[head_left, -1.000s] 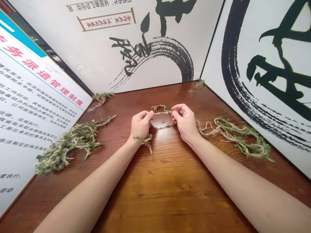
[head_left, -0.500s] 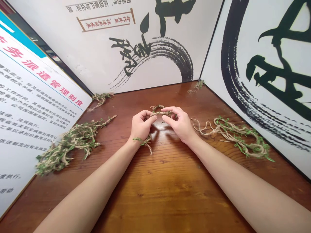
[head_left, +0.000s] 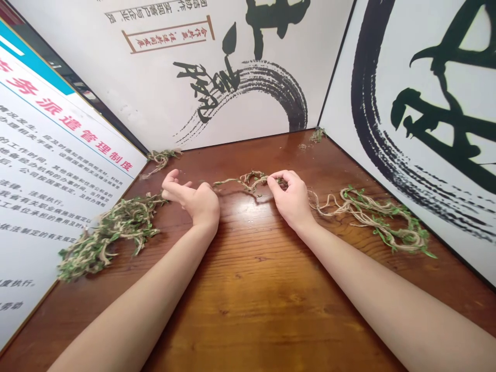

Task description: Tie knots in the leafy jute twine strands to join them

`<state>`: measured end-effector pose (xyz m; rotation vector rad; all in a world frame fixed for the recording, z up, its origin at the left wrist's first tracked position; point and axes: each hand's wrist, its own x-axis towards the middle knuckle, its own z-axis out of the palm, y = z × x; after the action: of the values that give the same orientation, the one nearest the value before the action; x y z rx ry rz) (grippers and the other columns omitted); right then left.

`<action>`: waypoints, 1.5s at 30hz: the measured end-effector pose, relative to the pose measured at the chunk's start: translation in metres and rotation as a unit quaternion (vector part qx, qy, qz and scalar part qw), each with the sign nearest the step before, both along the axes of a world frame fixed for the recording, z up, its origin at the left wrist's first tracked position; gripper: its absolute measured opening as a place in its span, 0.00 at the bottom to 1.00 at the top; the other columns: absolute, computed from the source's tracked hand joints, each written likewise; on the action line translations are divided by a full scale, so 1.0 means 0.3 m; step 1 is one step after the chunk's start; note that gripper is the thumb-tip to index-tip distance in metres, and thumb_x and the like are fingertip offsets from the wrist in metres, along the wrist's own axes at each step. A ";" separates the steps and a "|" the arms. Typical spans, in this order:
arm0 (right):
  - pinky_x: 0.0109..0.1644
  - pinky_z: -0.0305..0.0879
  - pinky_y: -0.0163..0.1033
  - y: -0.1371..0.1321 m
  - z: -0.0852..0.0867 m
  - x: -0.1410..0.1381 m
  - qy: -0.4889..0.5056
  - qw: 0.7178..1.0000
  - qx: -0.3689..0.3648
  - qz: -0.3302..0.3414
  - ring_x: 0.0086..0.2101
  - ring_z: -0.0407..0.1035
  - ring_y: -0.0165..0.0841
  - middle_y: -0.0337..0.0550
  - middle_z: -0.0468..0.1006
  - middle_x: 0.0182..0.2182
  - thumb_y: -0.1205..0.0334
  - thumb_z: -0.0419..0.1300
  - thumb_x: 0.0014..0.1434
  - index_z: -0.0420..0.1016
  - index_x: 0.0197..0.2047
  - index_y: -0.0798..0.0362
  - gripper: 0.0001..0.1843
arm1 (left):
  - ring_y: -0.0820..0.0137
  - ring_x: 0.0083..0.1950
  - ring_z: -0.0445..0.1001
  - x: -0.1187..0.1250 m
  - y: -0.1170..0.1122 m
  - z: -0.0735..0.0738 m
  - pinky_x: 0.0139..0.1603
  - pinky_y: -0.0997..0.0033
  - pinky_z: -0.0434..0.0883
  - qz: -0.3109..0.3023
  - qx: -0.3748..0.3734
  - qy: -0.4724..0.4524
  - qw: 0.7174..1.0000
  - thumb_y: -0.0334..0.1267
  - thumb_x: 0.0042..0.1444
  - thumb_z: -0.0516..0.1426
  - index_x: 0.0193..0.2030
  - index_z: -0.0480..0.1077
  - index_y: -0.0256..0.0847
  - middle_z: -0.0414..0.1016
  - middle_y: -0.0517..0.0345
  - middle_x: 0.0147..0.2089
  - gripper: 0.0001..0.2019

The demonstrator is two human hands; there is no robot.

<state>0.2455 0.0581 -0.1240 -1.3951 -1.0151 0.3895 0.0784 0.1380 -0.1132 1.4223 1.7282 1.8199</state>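
Observation:
A length of leafy jute twine (head_left: 248, 181) with small green leaves lies loosely curled over the table in front of me. My right hand (head_left: 290, 195) pinches its right end between thumb and fingers. To the left, my left hand (head_left: 194, 201) is turned at the wrist with its fingers stretched out, and nothing shows in them. Those fingertips are close to the upper end of a tangled heap of leafy twine (head_left: 116, 230). The left end of the loose length passes beside the back of my left hand.
More leafy twine (head_left: 387, 219) lies in loops on the right of the wooden table (head_left: 248, 310). Small bunches lie in the back left corner (head_left: 165, 156) and back right corner (head_left: 318, 135). Printed panels (head_left: 248, 113) wall the table on three sides.
My left hand has let go of the twine and swung left to the heap, its fingers opening out. My right hand has shifted slightly right, still pinching the twine.

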 end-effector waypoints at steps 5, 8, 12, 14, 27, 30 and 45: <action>0.43 0.67 0.43 -0.002 -0.001 -0.008 -0.014 0.995 -0.023 0.097 0.34 0.72 0.35 0.42 0.81 0.33 0.58 0.62 0.61 0.77 0.33 0.50 0.07 | 0.52 0.68 0.62 0.018 -0.064 0.011 0.69 0.46 0.65 -0.253 0.210 0.230 0.916 0.24 0.43 0.58 0.61 0.62 0.42 0.62 0.44 0.62 0.35; 0.41 0.67 0.42 -0.001 -0.005 -0.014 -0.012 0.985 -0.035 0.168 0.32 0.72 0.35 0.41 0.82 0.32 0.58 0.62 0.60 0.79 0.36 0.50 0.07 | 0.58 0.64 0.70 0.038 -0.083 -0.004 0.64 0.54 0.72 -0.446 0.171 0.307 0.823 0.25 0.52 0.56 0.65 0.62 0.41 0.69 0.43 0.62 0.31; 0.40 0.68 0.40 -0.003 -0.003 -0.012 0.000 0.989 -0.028 0.146 0.32 0.74 0.34 0.41 0.83 0.32 0.57 0.62 0.61 0.80 0.35 0.52 0.08 | 0.65 0.54 0.80 0.040 -0.069 -0.020 0.59 0.62 0.76 -0.460 0.084 0.276 0.840 0.25 0.63 0.51 0.59 0.70 0.38 0.80 0.47 0.53 0.20; 0.41 0.70 0.40 -0.004 0.000 -0.007 -0.003 0.995 -0.013 0.100 0.33 0.76 0.35 0.42 0.84 0.32 0.58 0.63 0.60 0.80 0.34 0.52 0.08 | 0.65 0.53 0.81 0.037 -0.063 -0.019 0.57 0.63 0.77 -0.444 0.081 0.277 0.848 0.28 0.64 0.52 0.54 0.74 0.38 0.82 0.48 0.53 0.16; 0.45 0.78 0.46 -0.045 0.023 -0.023 -0.011 0.998 0.032 -0.051 0.44 0.81 0.42 0.51 0.78 0.59 0.60 0.55 0.66 0.77 0.58 0.50 0.19 | 0.59 0.40 0.81 0.054 -0.081 0.014 0.39 0.64 0.70 -0.292 -0.055 0.406 0.864 0.40 0.65 0.56 0.40 0.80 0.40 0.85 0.50 0.39 0.11; 0.40 0.79 0.43 -0.058 0.019 -0.034 -0.044 0.996 0.034 0.074 0.33 0.80 0.35 0.48 0.81 0.57 0.64 0.57 0.63 0.76 0.61 0.47 0.23 | 0.58 0.40 0.81 0.055 -0.085 0.018 0.37 0.65 0.69 -0.284 -0.064 0.420 0.860 0.40 0.65 0.57 0.41 0.80 0.41 0.85 0.50 0.39 0.10; 0.53 0.77 0.49 0.003 -0.037 -0.025 -0.099 0.987 0.024 0.125 0.44 0.80 0.40 0.48 0.85 0.43 0.72 0.55 0.58 0.77 0.46 0.52 0.15 | 0.66 0.33 0.78 0.040 -0.088 -0.004 0.36 0.68 0.67 -0.383 0.017 0.370 0.846 0.41 0.64 0.57 0.40 0.79 0.41 0.83 0.54 0.35 0.10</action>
<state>0.2379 0.0592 -0.1350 -1.2841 -1.3605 0.4122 0.0905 0.1115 -0.1144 2.5582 1.0303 0.9051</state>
